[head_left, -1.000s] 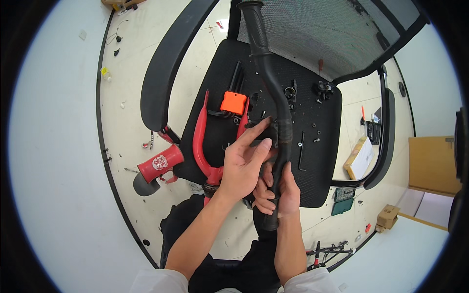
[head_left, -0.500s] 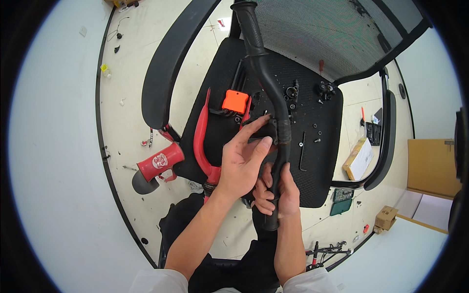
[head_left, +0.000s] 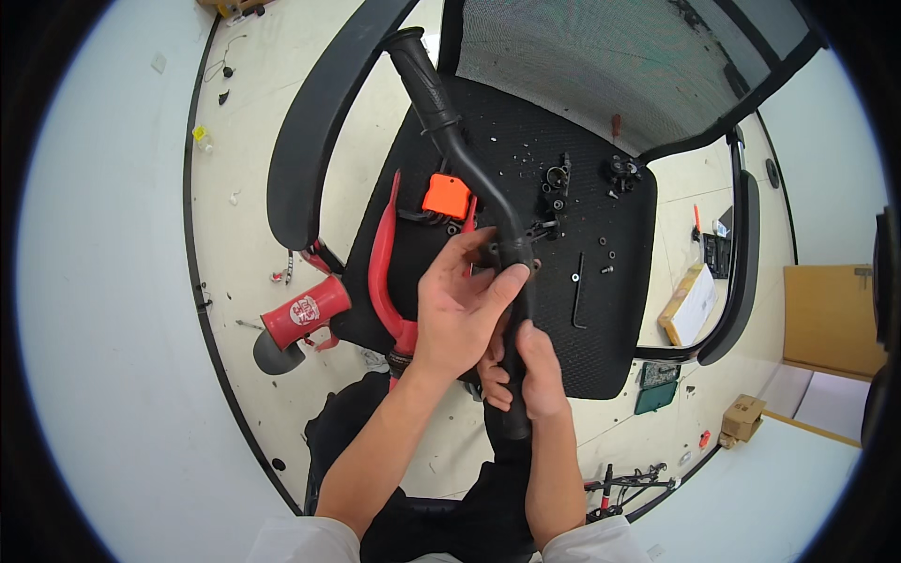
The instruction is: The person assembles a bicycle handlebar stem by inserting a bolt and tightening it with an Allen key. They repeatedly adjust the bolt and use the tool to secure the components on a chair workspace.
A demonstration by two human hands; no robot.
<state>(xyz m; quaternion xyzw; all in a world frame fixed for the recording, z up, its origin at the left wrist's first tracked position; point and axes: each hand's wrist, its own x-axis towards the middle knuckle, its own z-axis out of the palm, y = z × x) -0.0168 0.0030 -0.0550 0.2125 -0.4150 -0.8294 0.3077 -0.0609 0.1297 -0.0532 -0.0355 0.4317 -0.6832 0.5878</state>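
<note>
Black chair seat point(head_left: 601, 361) sits under your hands, with lots of bits on it. The red fork point(head_left: 381, 253) lies on the left, just beside your left hand point(head_left: 458, 310), which hides some of it. Near the fork's tips is an orange block point(head_left: 447, 196) with black keys, and the bar hides some of those keys. To the right you have black metal parts point(head_left: 557, 178), small nuts point(head_left: 611, 254) and a thin bent key point(head_left: 579, 300). The left armrest point(head_left: 305, 150) is by the bar's top end.

The black handlebar point(head_left: 483, 183) is in your two hands, partly above the seat. Its long way runs from your lap up and away, leaning left. The far grip point(head_left: 422, 86) points to the top left; the near end points at you. Your left thumb and fingers pinch its middle. Your right hand point(head_left: 540, 375) curls round the near part.
</note>
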